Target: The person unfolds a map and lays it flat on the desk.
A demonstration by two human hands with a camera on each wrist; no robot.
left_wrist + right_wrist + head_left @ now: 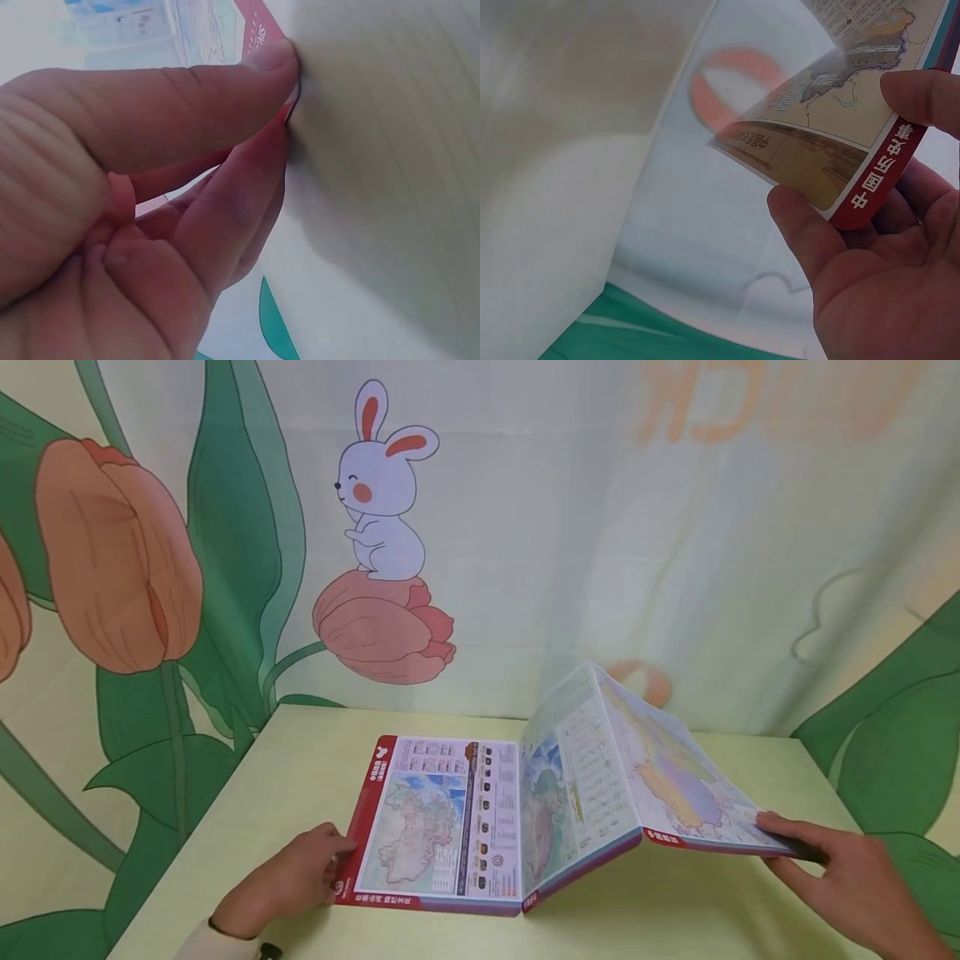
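A fold-out map (423,827) with red borders stands partly unfolded on the table. Its left panel lies flat, while the middle and right panels rise to a peaked fold. My left hand (288,872) pinches the red left edge near the front corner; the left wrist view shows thumb and fingertips meeting on that red border (259,26). On the other side my right hand (847,885) grips the right end, held above the table. In the right wrist view the thumb lies on one face of the map panel (840,120), with fingers behind.
The pale yellow table (247,810) extends around the map. Behind it hangs a curtain (525,568) printed with tulips and a white rabbit. A dark band (232,931) circles the left wrist.
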